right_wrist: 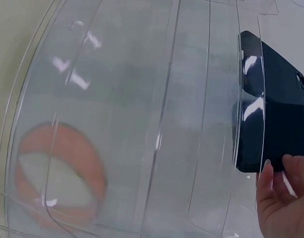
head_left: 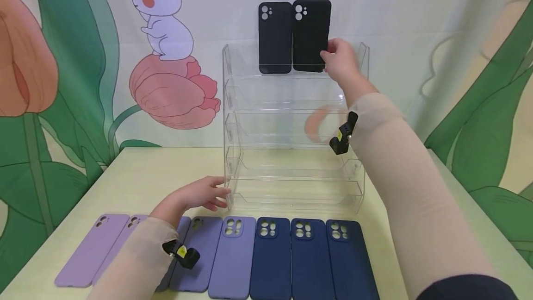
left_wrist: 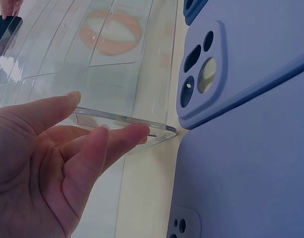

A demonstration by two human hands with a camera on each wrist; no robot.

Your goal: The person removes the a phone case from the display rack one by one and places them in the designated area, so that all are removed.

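A clear acrylic tiered rack (head_left: 291, 124) stands on the table. Two black phone cases stand side by side on its top tier, the left one (head_left: 275, 36) free. My right hand (head_left: 337, 61) grips the right black case (head_left: 311, 31) at its lower right edge; the right wrist view shows the fingertips (right_wrist: 283, 198) on that case (right_wrist: 285, 134). My left hand (head_left: 204, 196) lies low at the rack's front left corner. Its straight fingers (left_wrist: 107, 144) touch the rack's base edge (left_wrist: 142, 126) and hold nothing.
A row of phone cases lies along the front of the pale table (head_left: 141, 175): lilac (head_left: 93, 249), periwinkle (head_left: 231, 258), navy (head_left: 310, 258). The rack's lower tiers hold nothing. An orange ring shape (head_left: 316, 124) shows through the rack. A printed backdrop hangs behind.
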